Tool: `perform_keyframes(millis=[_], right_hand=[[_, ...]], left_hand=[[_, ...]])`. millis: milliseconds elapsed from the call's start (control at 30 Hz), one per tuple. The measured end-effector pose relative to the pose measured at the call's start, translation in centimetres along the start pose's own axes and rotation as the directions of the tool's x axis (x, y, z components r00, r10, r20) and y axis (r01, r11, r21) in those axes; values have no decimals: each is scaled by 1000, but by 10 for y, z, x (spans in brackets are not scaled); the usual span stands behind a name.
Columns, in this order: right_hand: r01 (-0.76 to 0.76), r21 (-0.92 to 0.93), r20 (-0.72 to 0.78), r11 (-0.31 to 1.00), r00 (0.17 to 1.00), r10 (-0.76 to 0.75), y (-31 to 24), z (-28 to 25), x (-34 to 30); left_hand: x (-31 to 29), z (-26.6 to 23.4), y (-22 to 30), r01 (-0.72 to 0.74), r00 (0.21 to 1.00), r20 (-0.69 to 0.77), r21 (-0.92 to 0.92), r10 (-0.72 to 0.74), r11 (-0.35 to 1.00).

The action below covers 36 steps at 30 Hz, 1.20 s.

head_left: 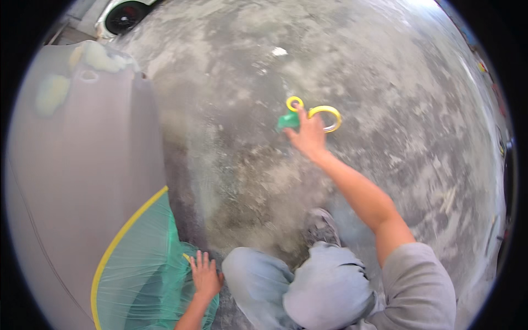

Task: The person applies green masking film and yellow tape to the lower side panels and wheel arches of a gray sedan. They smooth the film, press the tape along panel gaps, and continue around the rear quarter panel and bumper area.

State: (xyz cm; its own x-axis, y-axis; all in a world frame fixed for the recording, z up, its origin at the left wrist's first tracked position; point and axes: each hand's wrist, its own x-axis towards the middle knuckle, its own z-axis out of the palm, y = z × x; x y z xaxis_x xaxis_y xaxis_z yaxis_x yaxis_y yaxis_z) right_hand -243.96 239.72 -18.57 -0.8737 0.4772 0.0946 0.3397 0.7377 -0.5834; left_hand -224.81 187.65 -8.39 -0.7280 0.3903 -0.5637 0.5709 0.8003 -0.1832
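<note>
My right arm is stretched out over the concrete floor, and my right hand (309, 135) has its fingers apart. Its index finger reaches to a small yellow ring (291, 100), the end of a roll of masking film, with green film (286, 121) beside my thumb. A larger yellow roll of masking tape (333, 113) lies against the other side of this hand. At lower left, my left hand (206, 276) rests with spread fingers on green masking film (146, 269). Yellow tape (117, 239) fixes the film's curved edge to a grey car body panel (91, 165).
Pale filler patches (53, 93) mark the panel's far end. A white car's wheel (126, 18) shows at far left. My bent knees (324, 286) and a shoe (322, 226) are between my arms. Grey, stained concrete floor (385, 82) stretches ahead.
</note>
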Motion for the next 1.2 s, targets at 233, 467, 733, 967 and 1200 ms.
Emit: perform_keyframes(millis=[233, 467, 733, 967, 1200], right_hand=[[247, -237, 160, 940, 964, -213, 11, 22, 93], [277, 33, 239, 960, 931, -277, -54, -8, 145], [-77, 687, 419, 722, 855, -307, -213, -141, 203], [-207, 743, 536, 637, 754, -379, -282, -178, 349], [-123, 736, 608, 666, 553, -570, -323, -131, 550]], left_hand=[[62, -77, -27, 158, 977, -84, -321, -194, 934], [128, -259, -25, 123, 955, -101, -723, -280, 680], [274, -489, -13, -195, 817, -383, -888, -432, 417], [368, -608, -60, -336, 779, -428, -902, -457, 271], [527, -682, -137, -309, 832, -260, -951, -490, -21]])
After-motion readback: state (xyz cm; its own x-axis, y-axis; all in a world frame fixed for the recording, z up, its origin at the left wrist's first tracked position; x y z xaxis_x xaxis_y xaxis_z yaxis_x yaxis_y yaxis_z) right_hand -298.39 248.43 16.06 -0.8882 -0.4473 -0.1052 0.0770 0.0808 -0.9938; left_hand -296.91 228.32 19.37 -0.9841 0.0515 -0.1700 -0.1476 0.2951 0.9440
